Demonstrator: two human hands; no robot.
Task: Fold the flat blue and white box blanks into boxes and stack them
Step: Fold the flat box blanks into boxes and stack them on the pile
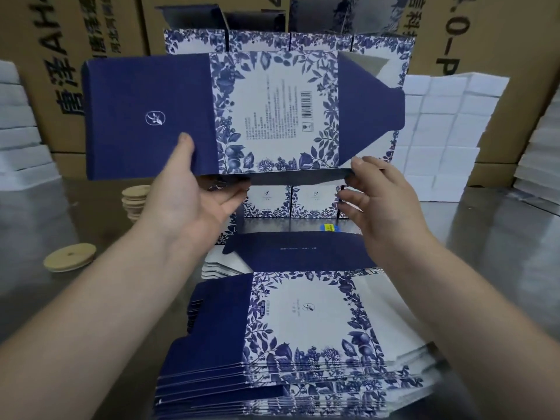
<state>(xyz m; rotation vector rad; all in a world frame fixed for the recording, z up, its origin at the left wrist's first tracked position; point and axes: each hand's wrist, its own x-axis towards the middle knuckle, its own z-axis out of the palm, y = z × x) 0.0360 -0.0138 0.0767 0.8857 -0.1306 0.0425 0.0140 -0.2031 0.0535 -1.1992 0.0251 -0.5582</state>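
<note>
I hold one blue and white box blank (272,113) up in front of me, its printed face with the barcode toward me. My left hand (188,189) pinches its lower edge at the dark blue panel, thumb on the front. My right hand (375,192) pinches the lower right corner by the blue flap. Below, a fanned pile of flat blanks (297,344) lies on the metal table (91,298). Folded boxes (306,201) stand in stacked rows behind the held blank.
A round wooden lid (69,257) lies on the table at left, with a stack of such lids (135,201) behind it. White foam blocks (445,131) are piled at right. Brown cartons (60,71) line the back.
</note>
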